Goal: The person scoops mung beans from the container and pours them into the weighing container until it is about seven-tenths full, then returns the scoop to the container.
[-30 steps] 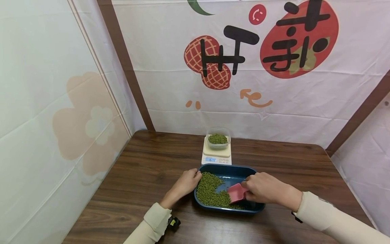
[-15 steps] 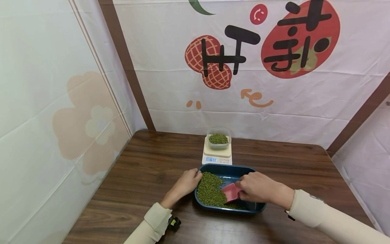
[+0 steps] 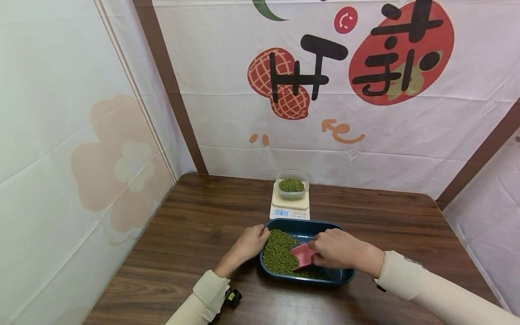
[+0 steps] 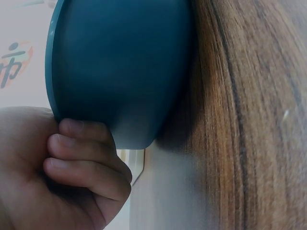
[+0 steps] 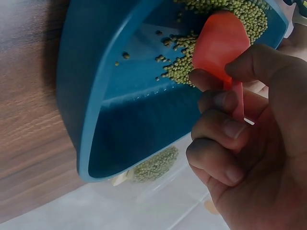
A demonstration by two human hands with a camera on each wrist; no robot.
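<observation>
A blue tray (image 3: 343,276) stands on the table with green beans (image 3: 279,255) heaped mostly in its left part. My right hand (image 3: 336,249) grips a pink scoop (image 3: 302,255) by its handle, and the scoop's front edge meets the beans. In the right wrist view, fingers curl round the handle of the scoop (image 5: 221,44), with the thumb on top. At the tray's left end, my left hand (image 3: 248,246) holds the rim. The left wrist view shows the left hand (image 4: 72,167) with curled fingers against the tray's outer wall (image 4: 124,57); the thumb is hidden.
Behind the tray, a white kitchen scale (image 3: 290,213) touches or nearly touches its back edge. A clear plastic container (image 3: 292,194) with green beans sits on the scale. The wooden table (image 3: 195,216) reaches to a printed cloth backdrop (image 3: 227,122).
My right hand has moved left with the scoop, pushing it further into the beans. My left hand keeps its hold on the tray rim.
</observation>
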